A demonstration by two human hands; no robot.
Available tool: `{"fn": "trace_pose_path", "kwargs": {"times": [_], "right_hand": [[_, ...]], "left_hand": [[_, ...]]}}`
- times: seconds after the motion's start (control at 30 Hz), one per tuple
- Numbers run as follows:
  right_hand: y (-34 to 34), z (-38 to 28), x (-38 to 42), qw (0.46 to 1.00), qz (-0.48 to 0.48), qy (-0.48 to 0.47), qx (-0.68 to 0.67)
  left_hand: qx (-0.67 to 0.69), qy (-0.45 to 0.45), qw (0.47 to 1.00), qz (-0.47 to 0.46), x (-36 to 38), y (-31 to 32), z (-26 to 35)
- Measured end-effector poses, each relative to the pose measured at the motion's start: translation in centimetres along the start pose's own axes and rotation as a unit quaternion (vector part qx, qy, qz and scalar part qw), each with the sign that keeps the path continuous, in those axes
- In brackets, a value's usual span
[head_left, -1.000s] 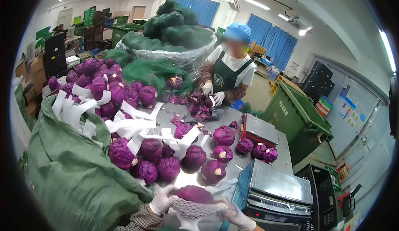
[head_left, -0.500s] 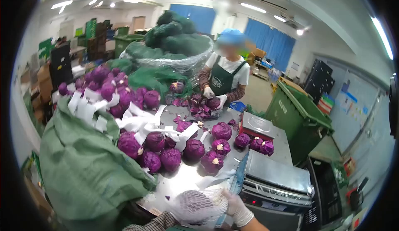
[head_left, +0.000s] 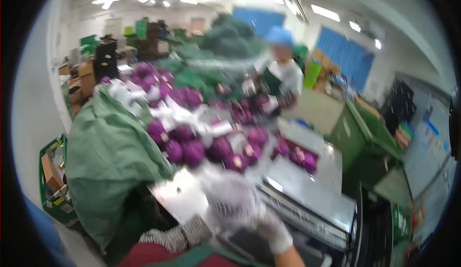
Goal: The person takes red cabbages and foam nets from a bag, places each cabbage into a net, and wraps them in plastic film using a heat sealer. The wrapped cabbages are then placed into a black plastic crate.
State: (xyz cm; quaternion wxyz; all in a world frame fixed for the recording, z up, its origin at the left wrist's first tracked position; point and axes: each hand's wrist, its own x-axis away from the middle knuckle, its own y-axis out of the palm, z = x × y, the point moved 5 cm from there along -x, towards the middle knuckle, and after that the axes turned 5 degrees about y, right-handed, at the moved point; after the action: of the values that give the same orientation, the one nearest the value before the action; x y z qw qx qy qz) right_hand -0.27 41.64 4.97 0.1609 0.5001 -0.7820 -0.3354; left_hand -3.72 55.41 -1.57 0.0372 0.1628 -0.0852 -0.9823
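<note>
A purple cabbage in a white foam net [head_left: 233,200] is held low in front of me, blurred by motion. My right hand [head_left: 272,229], in a white glove, is closed on the net's right side. On the left, my checkered sleeve [head_left: 180,235] reaches up to the net; the fingers of my left hand are hidden behind or in it. Just beyond lie loose purple cabbages [head_left: 193,152] on the metal table [head_left: 185,190], with white foam nets [head_left: 175,118] heaped among them.
A green sack [head_left: 113,156] bulges at the left. Right of the net is a metal wrapping machine [head_left: 307,195], with a scale [head_left: 307,139] behind it. Across the table a person in a blue cap [head_left: 283,77] handles cabbage. A green bin [head_left: 365,137] stands at the right.
The view has turned left and down, so the table scene sits farther right and more of my left sleeve shows. The netted cabbage stays between my hands.
</note>
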Motion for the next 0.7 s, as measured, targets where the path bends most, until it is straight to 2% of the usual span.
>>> {"fn": "trace_pose_path", "kwargs": {"times": [0.03,0.07,0.1,0.13,0.17,0.2,0.23,0.27,0.3,0.37,0.4,0.43,0.47,0.5,0.53,0.57,0.6,0.67,0.7], "right_hand": [[0.2,-1.8,1.6,1.0,-0.003,-0.025,0.007],[0.4,-3.8,2.7,0.998,-0.013,-0.054,0.012],[0.5,-5.5,4.0,0.996,-0.026,-0.084,0.011],[0.4,-6.9,5.2,0.993,-0.04,-0.112,0.006],[0.1,-7.9,6.2,0.991,-0.051,-0.127,-0.008],[-0.4,-8.5,6.9,0.99,-0.049,-0.128,-0.029],[-1.7,-8.2,7.6,0.994,-0.015,-0.076,-0.083],[-2.9,-7.9,8.4,0.991,0.021,-0.024,-0.133],[-3.1,-8.2,8.9,0.995,0.058,-0.03,-0.07],[-5.5,-9.6,11.3,0.991,0.081,-0.088,-0.066],[-8.2,-10.7,12.5,0.992,0.068,-0.079,-0.077],[-10.2,-12.5,13.0,0.975,0.197,-0.079,-0.067],[-13.0,-14.5,13.4,0.964,0.215,-0.154,0.024],[-15.9,-16.5,13.6,0.924,0.29,-0.17,0.185],[-16.7,-18.1,13.4,0.902,0.3,-0.108,0.29],[-17.7,-19.5,13.5,0.868,0.302,-0.045,0.391],[-21.5,-21.2,13.8,0.76,0.345,-0.021,0.551],[-21.4,-25.4,16.3,0.813,0.44,-0.137,0.356],[-20.3,-26.4,15.5,0.857,0.405,-0.135,0.288]], "left_hand": [[-0.214,0.108,0.971,-0.025,-0.6,2.1,1.5],[-0.351,0.183,0.918,-0.031,-1.2,4.3,2.8],[-0.41,0.227,0.883,-0.021,-2.1,6.1,3.8],[-0.412,0.237,0.88,-0.009,-3.3,7.6,4.1],[-0.16,0.142,0.977,-0.014,-4.4,8.6,3.6],[0.113,0.056,0.992,0.032,-5.3,9.6,2.9],[0.376,-0.037,0.925,0.044,-6.3,11.6,2.1],[0.5,-0.069,0.863,0.024,-7.0,13.2,1.3],[0.611,-0.109,0.784,0.013,-7.7,14.9,0.6],[0.638,-0.114,0.761,0.022,-8.8,16.9,0.5],[0.651,-0.122,0.749,0.026,-9.3,17.9,0.4],[0.64,-0.113,0.76,-0.004,-9.9,18.6,-0.1],[0.521,-0.07,0.851,-0.001,-11.3,18.9,-1.1],[0.387,-0.027,0.921,0.002,-12.6,19.2,-2.3],[0.318,-0.019,0.948,0.012,-13.7,20.3,-2.1],[0.309,-0.044,0.95,0.021,-14.7,21.6,-1.2],[0.317,-0.079,0.944,0.032,-15.4,22.7,-0.4],[0.366,-0.165,0.914,0.058,-17.7,23.8,2.1],[0.316,-0.102,0.943,0.01,-19.1,23.9,1.7]]}}
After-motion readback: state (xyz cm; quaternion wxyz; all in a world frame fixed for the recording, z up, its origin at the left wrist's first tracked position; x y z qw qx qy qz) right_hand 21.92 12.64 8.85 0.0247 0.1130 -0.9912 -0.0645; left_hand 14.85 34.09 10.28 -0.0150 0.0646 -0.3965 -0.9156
